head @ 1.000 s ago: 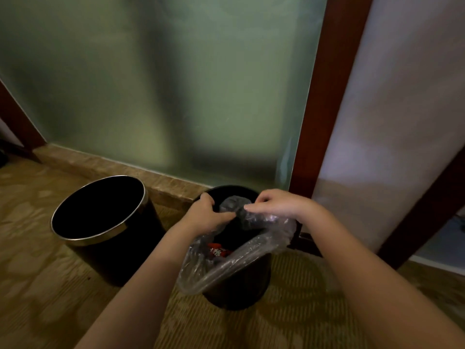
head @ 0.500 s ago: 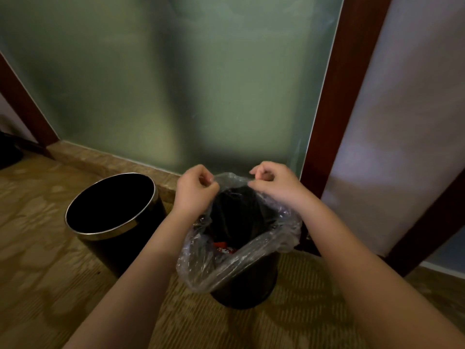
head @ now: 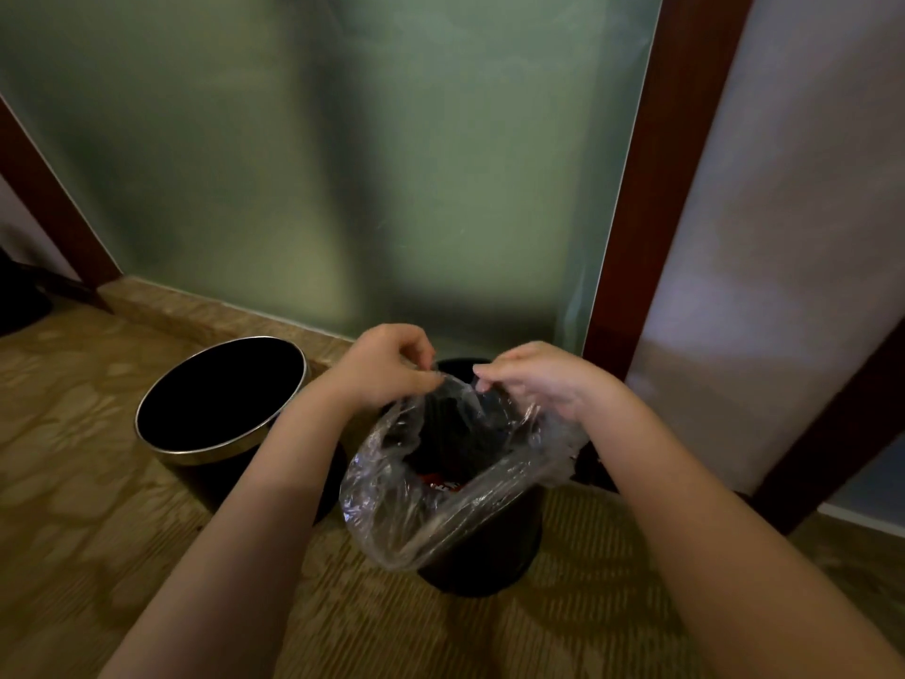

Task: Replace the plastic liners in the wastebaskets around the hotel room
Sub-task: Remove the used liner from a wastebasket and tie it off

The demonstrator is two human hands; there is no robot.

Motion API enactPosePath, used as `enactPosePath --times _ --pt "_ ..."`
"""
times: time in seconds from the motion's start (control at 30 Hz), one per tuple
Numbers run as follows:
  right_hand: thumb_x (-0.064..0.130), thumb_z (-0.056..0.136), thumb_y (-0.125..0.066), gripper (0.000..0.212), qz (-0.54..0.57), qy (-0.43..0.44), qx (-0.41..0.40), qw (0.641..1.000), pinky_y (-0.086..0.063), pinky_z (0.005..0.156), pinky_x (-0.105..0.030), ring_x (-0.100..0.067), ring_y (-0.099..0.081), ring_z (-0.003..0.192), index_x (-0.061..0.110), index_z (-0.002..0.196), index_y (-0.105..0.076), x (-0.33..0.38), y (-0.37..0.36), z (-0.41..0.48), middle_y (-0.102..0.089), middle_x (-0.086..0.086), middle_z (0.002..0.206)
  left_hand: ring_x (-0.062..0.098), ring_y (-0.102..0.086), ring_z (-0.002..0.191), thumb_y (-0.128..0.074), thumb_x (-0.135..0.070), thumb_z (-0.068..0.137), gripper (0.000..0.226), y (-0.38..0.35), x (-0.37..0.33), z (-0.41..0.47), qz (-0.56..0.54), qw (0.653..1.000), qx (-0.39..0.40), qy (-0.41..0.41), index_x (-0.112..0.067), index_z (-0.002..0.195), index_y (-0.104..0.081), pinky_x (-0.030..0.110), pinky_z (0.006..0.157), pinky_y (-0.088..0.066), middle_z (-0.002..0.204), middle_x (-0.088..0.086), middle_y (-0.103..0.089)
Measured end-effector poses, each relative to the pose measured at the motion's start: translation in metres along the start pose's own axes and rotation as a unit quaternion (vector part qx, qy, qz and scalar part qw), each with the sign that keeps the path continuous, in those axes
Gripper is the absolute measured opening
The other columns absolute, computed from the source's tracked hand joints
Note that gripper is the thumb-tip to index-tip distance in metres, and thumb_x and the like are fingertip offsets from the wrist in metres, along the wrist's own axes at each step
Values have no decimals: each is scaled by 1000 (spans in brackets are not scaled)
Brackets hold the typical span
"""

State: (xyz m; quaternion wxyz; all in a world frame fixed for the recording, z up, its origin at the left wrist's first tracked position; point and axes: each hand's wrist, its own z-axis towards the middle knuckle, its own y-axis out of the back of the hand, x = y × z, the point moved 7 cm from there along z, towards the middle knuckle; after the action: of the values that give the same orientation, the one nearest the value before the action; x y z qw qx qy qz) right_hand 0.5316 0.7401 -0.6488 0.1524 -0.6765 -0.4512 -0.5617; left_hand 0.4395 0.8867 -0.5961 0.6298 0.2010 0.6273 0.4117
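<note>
A small black wastebasket [head: 482, 556] stands on the carpet in front of a frosted glass panel. A clear plastic liner [head: 392, 487] hangs out of it, its near edge draped over the rim. My left hand [head: 387, 370] pinches the liner's far edge at the left. My right hand [head: 538, 377] pinches the same edge at the right, and the film is lifted above the basket. Something red [head: 438, 482] lies inside the liner. A second, wider black wastebasket with a metal rim [head: 196, 450] stands to the left with no liner in it.
The frosted glass panel [head: 367, 164] rises right behind the baskets, on a stone sill [head: 205, 313]. A dark wooden post [head: 656, 188] stands to the right, and another wooden beam [head: 832, 423] slants at the far right. Patterned carpet [head: 73, 482] covers the floor.
Both hands have risen from the basket's rim, pulling the liner's far edge upward and a little apart. The view has shifted slightly.
</note>
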Motion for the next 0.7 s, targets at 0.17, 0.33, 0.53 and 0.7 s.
enactPosePath --times 0.17,0.33,0.53,0.7 --pt "22 87 -70 18 -112 261 -207 936 -35 56 -23 -1 -41 50 12 74 -70 53 21 -21 -53 7 54 13 -55 90 -60 -23 91 17 13 19 2 -146 983 -64 87 -13 105 -61 26 76 -43 98 -1 -61" --pt "35 90 -57 26 -285 457 -383 750 -34 51 -25 -12 -44 48 14 78 -67 88 14 -60 -47 12 51 15 -58 86 -62 -13 88 19 -29 6 4 -298 949 28 100 -10 106 -62 27 80 -43 94 5 -63" --pt "46 82 -70 28 -182 294 -241 907 -40 59 -29 -8 -50 58 21 91 -61 48 18 -32 -54 7 62 21 -46 64 -61 -10 87 12 0 6 6 -9 985 -164 47 -13 75 -62 28 58 -29 57 -3 -48" --pt "42 74 -80 38 -241 105 -60 963 -50 78 -33 -16 -62 88 14 94 -63 -9 18 -13 -65 1 91 31 -57 79 -56 -24 89 17 33 25 -10 77 941 -299 135 -12 94 -67 30 65 -38 86 13 -67"
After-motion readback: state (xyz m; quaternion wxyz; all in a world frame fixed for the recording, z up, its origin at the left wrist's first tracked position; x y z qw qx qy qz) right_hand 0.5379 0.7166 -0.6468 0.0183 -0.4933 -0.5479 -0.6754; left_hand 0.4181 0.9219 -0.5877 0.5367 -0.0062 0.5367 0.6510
